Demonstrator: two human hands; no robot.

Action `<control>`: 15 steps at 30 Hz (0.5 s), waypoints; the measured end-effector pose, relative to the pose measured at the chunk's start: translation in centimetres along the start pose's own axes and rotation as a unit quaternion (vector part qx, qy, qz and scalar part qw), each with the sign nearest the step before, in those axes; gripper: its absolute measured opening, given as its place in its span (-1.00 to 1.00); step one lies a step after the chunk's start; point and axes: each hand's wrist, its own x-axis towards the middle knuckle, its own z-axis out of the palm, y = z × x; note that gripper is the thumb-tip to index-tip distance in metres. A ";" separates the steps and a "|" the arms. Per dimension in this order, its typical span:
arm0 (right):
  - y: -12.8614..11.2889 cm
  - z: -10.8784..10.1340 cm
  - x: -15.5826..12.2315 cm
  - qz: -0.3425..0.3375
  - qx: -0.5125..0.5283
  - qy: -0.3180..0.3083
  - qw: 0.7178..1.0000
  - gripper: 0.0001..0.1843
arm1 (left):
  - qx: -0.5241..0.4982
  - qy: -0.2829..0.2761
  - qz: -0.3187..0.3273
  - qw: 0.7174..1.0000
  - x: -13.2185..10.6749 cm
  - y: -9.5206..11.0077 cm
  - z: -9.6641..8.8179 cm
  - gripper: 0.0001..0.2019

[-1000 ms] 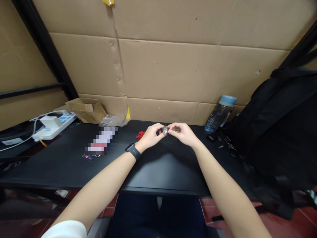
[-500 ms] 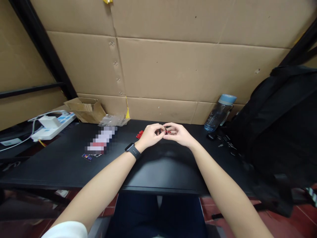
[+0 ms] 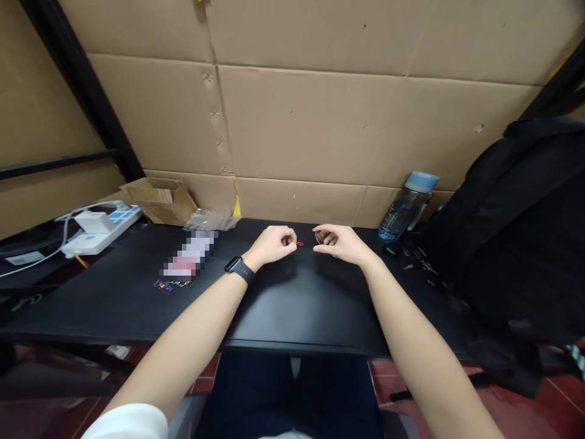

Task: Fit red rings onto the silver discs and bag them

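Above the black table (image 3: 301,311), my left hand (image 3: 273,245) is closed in a pinch on a small red loop (image 3: 299,244), which pokes out to the right of the fingertips. It could be a clip or a bit of cord; its kind is too small to tell. A hand's gap to the right, my right hand (image 3: 338,242) curls its thumb and fingers round a small dark, shiny thing with a curved edge (image 3: 319,236). Most of that thing is hidden by the fingers. The two hands are apart. A black watch (image 3: 240,268) is on the left wrist.
At the left lie a blurred-out packet (image 3: 189,256), a clear plastic bag (image 3: 212,219), an open cardboard box (image 3: 159,201) and a white power strip (image 3: 98,238). A water bottle (image 3: 406,207), keys (image 3: 408,266) and a black backpack (image 3: 516,238) stand or lie at the right.
The hands have moved from touching to apart, the left going left and the right going right. The red loop now shows at the left fingertips. The red pile seen beside the left hand is out of sight.
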 end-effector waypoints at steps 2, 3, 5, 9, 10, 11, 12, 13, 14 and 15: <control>0.8 -1.0 0.0 0.020 -0.054 0.031 0.998 -0.40 | 0.011 -0.005 -0.006 1.000 0.0 -0.4 -0.3 -0.89; 1.3 -1.5 0.0 0.033 -0.078 0.042 0.996 -0.40 | 0.013 -0.005 -0.010 1.000 0.0 -0.6 -0.4 -0.88; 2.3 -2.6 -0.1 0.051 -0.126 0.039 0.990 -0.43 | 0.015 -0.007 -0.021 1.000 0.0 -1.1 -0.6 -0.86; 4.3 -3.9 -0.4 0.065 -0.195 -0.035 0.978 -0.51 | 0.029 -0.011 -0.047 0.998 -0.1 -2.4 -1.0 -0.85; 4.7 -4.1 -0.4 0.071 -0.198 -0.046 0.976 -0.49 | 0.036 -0.011 -0.052 0.998 -0.1 -2.8 -1.2 -0.86; 5.0 -4.2 -0.5 0.078 -0.197 -0.053 0.976 -0.48 | 0.045 -0.011 -0.056 0.997 -0.2 -3.2 -1.3 -0.86; 5.3 -4.2 -0.5 0.084 -0.194 -0.057 0.976 -0.46 | 0.056 -0.012 -0.059 0.997 -0.2 -3.6 -1.5 -0.86; 5.5 -4.2 -0.5 0.089 -0.189 -0.062 0.976 -0.44 | 0.067 -0.014 -0.062 0.996 -0.3 -3.9 -1.6 -0.86; 5.8 -4.1 -0.5 0.092 -0.186 -0.067 0.976 -0.43 | 0.079 -0.017 -0.062 0.995 -0.4 -4.2 -1.8 -0.86; 5.9 -4.0 -0.5 0.095 -0.184 -0.070 0.976 -0.43 | 0.091 -0.023 -0.061 0.994 -0.4 -4.5 -1.9 -0.87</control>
